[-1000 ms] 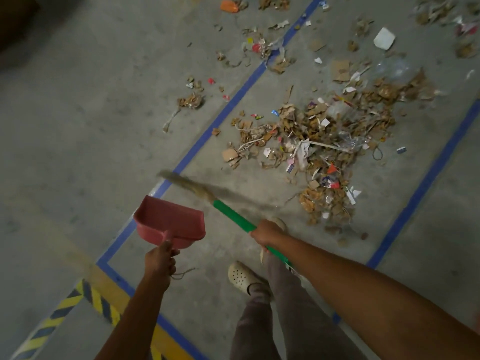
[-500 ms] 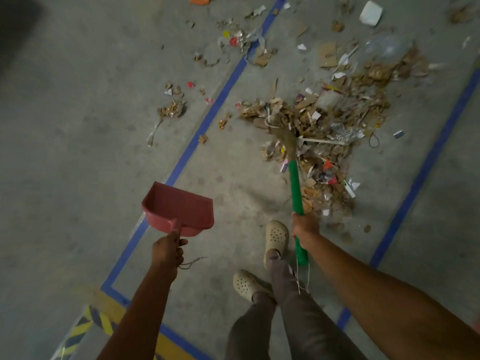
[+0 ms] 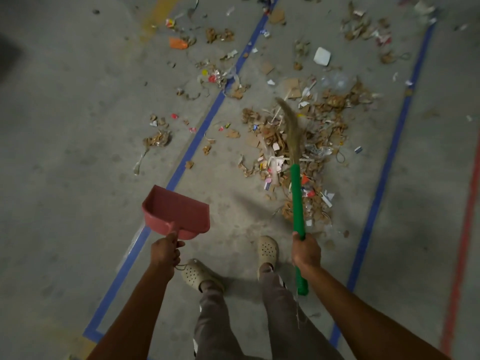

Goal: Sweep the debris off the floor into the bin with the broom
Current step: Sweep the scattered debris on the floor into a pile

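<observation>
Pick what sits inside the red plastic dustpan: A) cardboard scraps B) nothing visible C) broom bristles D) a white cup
B: the red plastic dustpan, gripped by the left hand, shows only a bare inner surface; the cardboard-and-paper debris pile lies on the floor, overlapped in view by the green-handled straw broom in the right hand.

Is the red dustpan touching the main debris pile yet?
Apart. The head view shows bare concrete floor between the red dustpan, gripped by the left hand, and the debris pile.
</observation>
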The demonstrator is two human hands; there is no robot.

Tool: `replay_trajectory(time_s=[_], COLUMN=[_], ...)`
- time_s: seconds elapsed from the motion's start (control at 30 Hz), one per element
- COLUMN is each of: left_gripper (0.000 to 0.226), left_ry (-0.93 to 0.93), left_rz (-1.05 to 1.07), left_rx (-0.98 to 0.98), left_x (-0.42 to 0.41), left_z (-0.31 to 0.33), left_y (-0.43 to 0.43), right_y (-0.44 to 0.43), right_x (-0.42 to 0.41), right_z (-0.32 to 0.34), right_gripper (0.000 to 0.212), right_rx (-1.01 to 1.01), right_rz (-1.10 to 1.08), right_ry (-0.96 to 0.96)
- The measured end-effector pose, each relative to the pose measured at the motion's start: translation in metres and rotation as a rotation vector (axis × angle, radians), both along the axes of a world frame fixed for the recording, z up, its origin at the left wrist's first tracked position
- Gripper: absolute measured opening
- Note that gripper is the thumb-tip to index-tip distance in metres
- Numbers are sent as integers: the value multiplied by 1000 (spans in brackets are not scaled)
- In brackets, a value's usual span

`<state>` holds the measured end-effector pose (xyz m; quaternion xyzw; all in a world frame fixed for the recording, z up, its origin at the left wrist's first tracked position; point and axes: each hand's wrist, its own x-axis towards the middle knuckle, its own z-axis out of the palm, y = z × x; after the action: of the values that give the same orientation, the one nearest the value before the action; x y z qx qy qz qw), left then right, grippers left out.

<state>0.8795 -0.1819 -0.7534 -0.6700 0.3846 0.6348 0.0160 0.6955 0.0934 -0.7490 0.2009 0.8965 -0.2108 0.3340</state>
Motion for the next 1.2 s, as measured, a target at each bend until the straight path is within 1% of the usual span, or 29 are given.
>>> replay_trajectory(time_s=[0.07,0.2,0.3,0.4,0.57,0.63,0.77,0.87,0.93,1.03,1.2], left_gripper=[38,34,39,40,37,40,42,37,33,32,38], left_ry=[0,25,33,25,-27,-61,-109,-133,-152,-167,-162], left_rz=[-28,-9,28,59,124,130,131,128,99,46,-34], left_rx=[-6,-18,-52,-63,-78,-86,-98,-101,-95,-66,-73], left_x=[13,44,67,91,121,128,128,117,107,86,36], left_z=[7,20,26,23,15,12,9,8,5,1,-4], left_y=[-15,-51,-79,-104,-134,-143,-161,-171,-180,-196,-215], right_y=[-11,-34,-60,-94,-146,-168,-214,-245,-253,-248,-220], right_x=[8,30,50,72,101,106,104,86,69,38,-26], right_z=[14,17,18,33,26,14,-7,-24,-40,-58,-68], right_gripper=[39,41,37,34,31,26,30,29,27,21,34], right_rx=[-9,-59,-127,-187,-259,-252,-192,-126,-120,-116,-120], right_rz=[-44,-40,-7,93,298,381,579,640,570,335,-98], right_ry=[23,50,5,-51,-199,-267,-383,-432,-447,-419,-272])
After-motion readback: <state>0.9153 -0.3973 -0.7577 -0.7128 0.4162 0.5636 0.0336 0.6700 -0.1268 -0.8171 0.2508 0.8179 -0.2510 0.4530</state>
